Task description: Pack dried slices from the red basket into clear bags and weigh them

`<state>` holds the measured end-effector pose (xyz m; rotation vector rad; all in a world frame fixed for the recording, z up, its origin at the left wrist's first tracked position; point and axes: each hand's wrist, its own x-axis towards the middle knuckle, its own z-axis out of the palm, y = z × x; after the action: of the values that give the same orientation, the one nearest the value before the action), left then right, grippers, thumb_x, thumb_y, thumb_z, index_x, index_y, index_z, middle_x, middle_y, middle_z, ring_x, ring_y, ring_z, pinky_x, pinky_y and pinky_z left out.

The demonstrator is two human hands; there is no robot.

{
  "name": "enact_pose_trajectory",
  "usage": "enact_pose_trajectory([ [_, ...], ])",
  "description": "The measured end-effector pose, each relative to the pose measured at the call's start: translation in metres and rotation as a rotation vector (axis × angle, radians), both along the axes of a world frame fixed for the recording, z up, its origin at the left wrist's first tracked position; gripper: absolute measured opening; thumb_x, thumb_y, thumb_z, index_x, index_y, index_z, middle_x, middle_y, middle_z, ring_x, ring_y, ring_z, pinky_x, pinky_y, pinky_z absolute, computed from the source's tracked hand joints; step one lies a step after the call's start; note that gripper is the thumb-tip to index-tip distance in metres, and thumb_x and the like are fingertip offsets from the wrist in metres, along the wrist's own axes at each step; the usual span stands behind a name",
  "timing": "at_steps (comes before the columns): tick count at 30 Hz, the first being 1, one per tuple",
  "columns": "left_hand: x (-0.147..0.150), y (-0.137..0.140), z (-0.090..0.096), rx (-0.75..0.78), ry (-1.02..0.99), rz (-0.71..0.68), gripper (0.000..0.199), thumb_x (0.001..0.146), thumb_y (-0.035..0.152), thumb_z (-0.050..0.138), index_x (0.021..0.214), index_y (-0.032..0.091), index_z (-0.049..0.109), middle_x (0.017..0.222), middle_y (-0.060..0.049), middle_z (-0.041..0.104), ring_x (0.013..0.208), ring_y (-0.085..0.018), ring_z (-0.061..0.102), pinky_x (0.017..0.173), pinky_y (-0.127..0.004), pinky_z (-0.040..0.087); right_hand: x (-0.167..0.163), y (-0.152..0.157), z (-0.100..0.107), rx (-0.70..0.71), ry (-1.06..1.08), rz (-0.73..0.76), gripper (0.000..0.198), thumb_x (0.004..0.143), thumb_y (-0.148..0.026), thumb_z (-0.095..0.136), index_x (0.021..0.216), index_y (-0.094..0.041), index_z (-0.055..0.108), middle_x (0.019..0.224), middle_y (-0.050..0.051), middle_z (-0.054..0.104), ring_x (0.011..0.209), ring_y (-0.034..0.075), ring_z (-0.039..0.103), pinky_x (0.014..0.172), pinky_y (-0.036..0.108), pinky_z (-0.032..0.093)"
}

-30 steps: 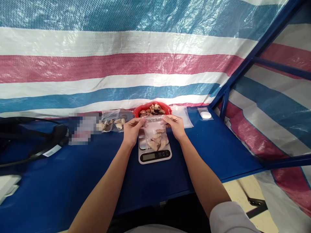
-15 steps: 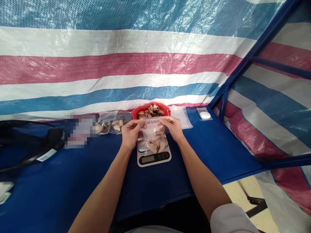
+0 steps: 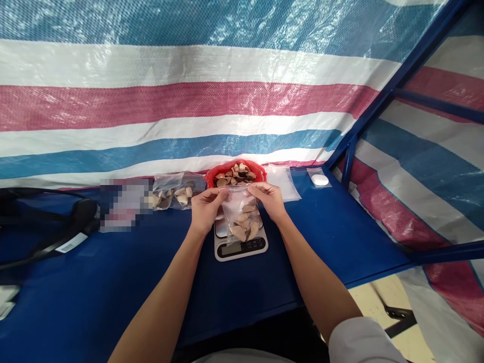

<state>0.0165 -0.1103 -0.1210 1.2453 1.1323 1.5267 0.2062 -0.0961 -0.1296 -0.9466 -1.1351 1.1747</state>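
Both hands pinch the top edge of a clear zip bag (image 3: 242,214) with several pale brown dried slices inside. My left hand (image 3: 206,206) is closed on its upper left corner, and my right hand (image 3: 267,199) is closed on the upper right. The bag hangs over a white kitchen scale (image 3: 240,250) and covers much of its plate; whether it touches the plate I cannot tell. Just behind my hands sits a red bag (image 3: 261,173) full of similar slices, its rim spread wide.
Filled clear bags (image 3: 174,194) lie left of the red bag. Flat clear bags (image 3: 283,182) lie to its right, with a small white oval item (image 3: 319,180) beyond. A black strapped object (image 3: 81,219) rests at far left. Striped sheeting (image 3: 189,106) hangs behind the blue table (image 3: 321,237).
My left thumb and fingers have shifted slightly right along the bag's top edge. The bag hangs marginally lower; both hands keep their grip.
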Motion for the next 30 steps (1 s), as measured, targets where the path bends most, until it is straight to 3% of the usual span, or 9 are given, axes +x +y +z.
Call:
enact_pose_trajectory([
  [14,0.002,-0.0043,0.0039,-0.003,0.102,0.016,0.034,0.068,0.049,0.086,0.079,0.017,0.08,0.074,-0.006,0.078,0.068,-0.018,0.069,0.067,-0.028,0.056,-0.0023,-0.0052,0.0032,0.026,0.002,-0.023,0.036,0.067,-0.054,0.086,0.077,-0.021,0.077,0.07,0.001,0.075,0.059,0.016,0.067,0.057,0.032,0.06],
  [19,0.0034,-0.0062,0.0046,0.019,0.122,0.031,0.03,0.07,0.047,0.084,0.074,0.017,0.079,0.071,-0.005,0.077,0.063,-0.018,0.068,0.059,-0.027,0.054,-0.0034,-0.004,0.0001,0.017,0.007,0.023,0.034,0.068,-0.053,0.086,0.079,-0.021,0.077,0.071,0.001,0.076,0.066,0.018,0.07,0.062,0.032,0.061],
  [23,0.0039,-0.0059,0.0043,0.042,0.117,0.033,0.028,0.07,0.045,0.084,0.073,0.017,0.079,0.071,-0.005,0.077,0.064,-0.018,0.068,0.061,-0.027,0.056,-0.0034,-0.003,-0.0013,0.046,-0.029,0.039,0.033,0.069,-0.051,0.086,0.079,-0.021,0.077,0.073,0.002,0.076,0.071,0.019,0.071,0.069,0.034,0.061],
  [30,0.0061,-0.0077,0.0066,0.031,0.118,0.019,0.031,0.07,0.046,0.084,0.081,0.017,0.08,0.073,-0.006,0.078,0.068,-0.019,0.07,0.065,-0.028,0.057,-0.0021,-0.0077,0.003,0.053,-0.061,-0.007,0.035,0.071,-0.054,0.083,0.08,-0.021,0.077,0.074,0.003,0.077,0.07,0.019,0.071,0.063,0.032,0.06],
])
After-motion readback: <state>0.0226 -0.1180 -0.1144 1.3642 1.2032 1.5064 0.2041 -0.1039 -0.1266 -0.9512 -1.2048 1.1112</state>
